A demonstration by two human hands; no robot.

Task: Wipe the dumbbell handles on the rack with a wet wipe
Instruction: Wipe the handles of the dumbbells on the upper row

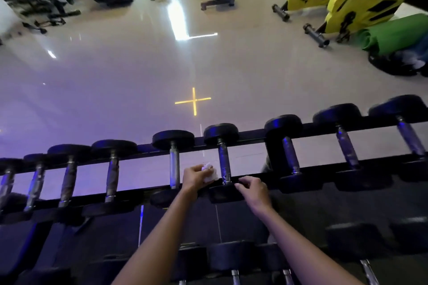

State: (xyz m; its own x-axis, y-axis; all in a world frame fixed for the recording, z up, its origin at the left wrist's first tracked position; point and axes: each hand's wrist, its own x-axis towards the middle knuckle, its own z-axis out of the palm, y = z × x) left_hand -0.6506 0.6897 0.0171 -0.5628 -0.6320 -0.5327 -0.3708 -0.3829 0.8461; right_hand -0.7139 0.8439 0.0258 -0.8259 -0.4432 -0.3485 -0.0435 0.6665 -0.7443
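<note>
Along the upper rail of the rack lies a row of black-headed dumbbells, their metal handles running from near to far. Both hands work at the middle of that row. The left hand has its fingers curled narrowly round a crumpled white wet wipe, which sits in the gap between 2 handles: the left handle and the right handle. The wipe is just beside the near end of the right handle; whether it touches the metal I cannot tell. The right hand has bent fingers with their tips on that dumbbell's near head; whether they grip it or only rest on it is not clear.

The step in hand looks like a move onto the right handle. To do it well, the wipe should be opened enough to wrap the bar, then drawn along its full length from the near collar to the far one. A turn of the wrist would let it reach the underside too. The right hand can steady the head so that the dumbbell does not roll on the rails. A balled wipe touches only 1 narrow strip, so spreading it matters most.
</note>
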